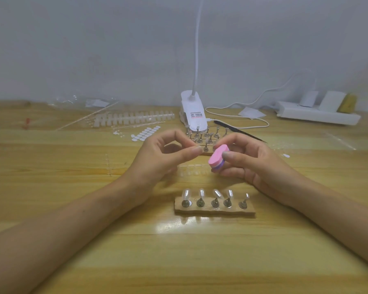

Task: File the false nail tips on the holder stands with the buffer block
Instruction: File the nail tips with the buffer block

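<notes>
R hand (254, 164) gripped the pink buffer block (218, 158), long axis 1–7 o'clock. L hand (164, 159) pinched at its 9, contents unclear. Nail tips (201, 193) on holder stands (214, 203) sat at 6, btwn both wrists.

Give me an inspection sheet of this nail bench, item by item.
Surface: wooden table, glare patch near the front.
Job's things: five holder stands on the near strip, clear nail tips on them; more stands behind the hands; pink and purple buffer block.
Clutter: nail tip strips, white tabs, black tweezers.
Grippers: right hand holds the buffer block; left hand pinches thumb to forefinger, contents unclear.
Cables: white cable loops from clip lamp toward power strip.
Surroundings: plain pale wall.
</notes>
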`<state>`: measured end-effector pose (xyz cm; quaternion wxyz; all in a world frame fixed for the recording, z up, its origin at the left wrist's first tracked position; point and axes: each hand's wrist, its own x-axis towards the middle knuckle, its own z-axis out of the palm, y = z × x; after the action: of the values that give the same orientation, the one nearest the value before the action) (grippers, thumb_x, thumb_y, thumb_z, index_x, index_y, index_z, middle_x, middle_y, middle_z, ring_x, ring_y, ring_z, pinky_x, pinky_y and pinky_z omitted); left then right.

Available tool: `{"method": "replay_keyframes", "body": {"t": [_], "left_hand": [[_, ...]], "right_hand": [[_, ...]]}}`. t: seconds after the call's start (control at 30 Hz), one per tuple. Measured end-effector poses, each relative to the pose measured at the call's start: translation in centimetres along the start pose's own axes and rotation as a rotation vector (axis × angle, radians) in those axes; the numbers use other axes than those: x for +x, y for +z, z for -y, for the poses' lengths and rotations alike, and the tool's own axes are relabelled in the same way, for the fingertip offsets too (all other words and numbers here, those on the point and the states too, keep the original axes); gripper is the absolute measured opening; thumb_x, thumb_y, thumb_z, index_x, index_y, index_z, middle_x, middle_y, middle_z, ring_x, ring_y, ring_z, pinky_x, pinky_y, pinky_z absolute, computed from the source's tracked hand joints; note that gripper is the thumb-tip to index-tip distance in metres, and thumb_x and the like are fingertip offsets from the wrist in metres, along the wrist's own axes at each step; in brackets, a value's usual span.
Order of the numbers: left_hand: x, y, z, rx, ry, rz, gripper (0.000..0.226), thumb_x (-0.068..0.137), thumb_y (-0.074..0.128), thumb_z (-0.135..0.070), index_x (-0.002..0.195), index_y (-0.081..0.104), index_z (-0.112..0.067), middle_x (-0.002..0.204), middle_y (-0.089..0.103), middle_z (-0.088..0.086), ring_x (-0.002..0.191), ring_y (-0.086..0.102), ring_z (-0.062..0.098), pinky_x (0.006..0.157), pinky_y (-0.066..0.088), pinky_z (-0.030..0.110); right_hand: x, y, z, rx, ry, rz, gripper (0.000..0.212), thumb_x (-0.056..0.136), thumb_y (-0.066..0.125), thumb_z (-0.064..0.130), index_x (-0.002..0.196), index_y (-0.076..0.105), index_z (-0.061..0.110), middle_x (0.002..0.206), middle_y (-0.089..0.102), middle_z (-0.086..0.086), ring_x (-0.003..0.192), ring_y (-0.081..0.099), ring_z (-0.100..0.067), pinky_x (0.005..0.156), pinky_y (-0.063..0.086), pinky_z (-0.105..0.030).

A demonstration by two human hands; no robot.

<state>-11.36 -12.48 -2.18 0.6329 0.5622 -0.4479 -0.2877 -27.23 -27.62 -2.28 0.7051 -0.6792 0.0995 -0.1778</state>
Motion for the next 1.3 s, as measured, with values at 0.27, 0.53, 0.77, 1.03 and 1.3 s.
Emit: {"method": "replay_keyframes", "body": {"t": [0.27,0.53,0.77,1.03,1.3], "left_hand": [[-0.08,0.61,-0.05,0.132,0.073,0.077,0.015,0.084,0.073,-0.015,0.074,0.064,-0.019,0.067,0.061,-0.016,0.059,0.05,0.0,0.057,0.038,0.007],[-0.29,0.86,-0.03,0.313,0.182,0.037,0.015,0.083,0.075,-0.017,0.074,0.065,-0.023,0.082,0.062,-0.011,0.074,0.057,0.002,0.066,0.039,0.007],[-0.3,0.82,0.06,0.363,0.207,0.033,0.015,0.084,0.075,-0.016,0.076,0.064,-0.024,0.084,0.061,-0.013,0.077,0.058,0.007,0.065,0.04,0.012],[-0.36,0.95,0.09,0.396,0.251,0.046,0.011,0.082,0.073,-0.029,0.077,0.064,-0.027,0.085,0.059,-0.014,0.075,0.058,0.009,0.062,0.041,0.017],[-0.27,0.98,0.29,0.384,0.263,0.06,0.01,0.08,0.073,-0.031,0.076,0.064,-0.028,0.085,0.059,-0.015,0.075,0.059,0.011,0.058,0.041,0.023]], "right_hand": [[-0.08,0.37,0.01,-0.066,0.022,0.049,0.018,0.083,0.074,0.022,0.096,0.067,0.014,0.1,0.075,-0.014,0.092,0.074,-0.023,0.077,0.059,-0.029],[-0.06,0.46,0.06,-0.109,0.039,0.081,0.012,0.085,0.073,0.019,0.095,0.068,0.014,0.099,0.075,-0.014,0.094,0.072,-0.025,0.086,0.06,-0.04],[0.03,0.6,0.1,-0.103,0.042,0.058,0.022,0.083,0.075,0.019,0.095,0.06,0.01,0.097,0.074,-0.014,0.09,0.073,-0.025,0.086,0.06,-0.042],[0.09,0.76,0.16,-0.056,0.018,-0.045,0.021,0.084,0.072,0.02,0.093,0.056,0.01,0.091,0.073,-0.016,0.083,0.072,-0.025,0.077,0.06,-0.038],[0.1,0.54,0.24,-0.044,0.026,-0.062,0.019,0.084,0.073,0.016,0.092,0.057,0.008,0.09,0.071,-0.015,0.072,0.068,-0.021,0.063,0.058,-0.028]]}}
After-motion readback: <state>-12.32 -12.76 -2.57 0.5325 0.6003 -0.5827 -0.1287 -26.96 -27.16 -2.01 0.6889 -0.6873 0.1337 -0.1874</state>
